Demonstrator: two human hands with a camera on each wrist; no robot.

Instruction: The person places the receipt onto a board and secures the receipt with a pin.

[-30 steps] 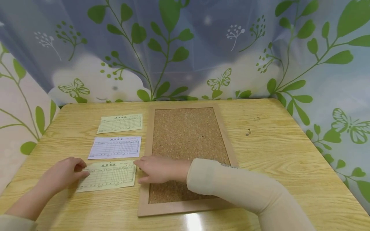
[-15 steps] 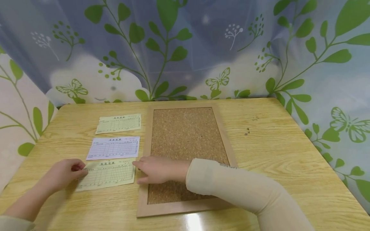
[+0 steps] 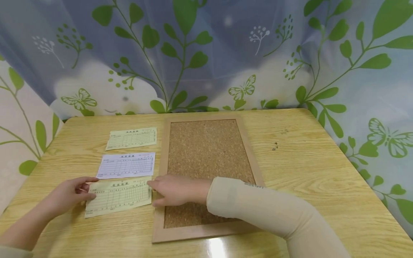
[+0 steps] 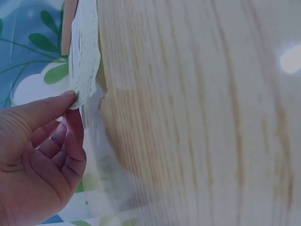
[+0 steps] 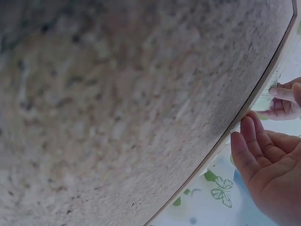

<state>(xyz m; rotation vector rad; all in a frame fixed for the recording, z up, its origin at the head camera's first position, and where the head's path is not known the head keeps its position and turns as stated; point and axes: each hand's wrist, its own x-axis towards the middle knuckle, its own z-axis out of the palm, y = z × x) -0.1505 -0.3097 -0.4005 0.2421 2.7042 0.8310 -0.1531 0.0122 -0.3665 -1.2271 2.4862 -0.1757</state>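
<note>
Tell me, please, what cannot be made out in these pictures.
Head view: print on the white slip, too small to read.
Head view: specks on the table, too small to identify.
Head view: part of the board, hidden by the right sleeve.
Left wrist view: far end of the front slip, cut off by the top edge.
Right wrist view: the cork, blurred.

Looks forward-down from head; closely past left hand [image 4: 40,165] from left wrist, across head-shared corkboard [image 5: 108,113] from right wrist.

A person's left hand [image 3: 68,196] pinches, fingers bent beside the thumb [image 4: 59,102] — the right hand [image 3: 172,189] reaches leftward, fingers loosely extended, its cream-sleeved arm [image 3: 261,206] bent.
</note>
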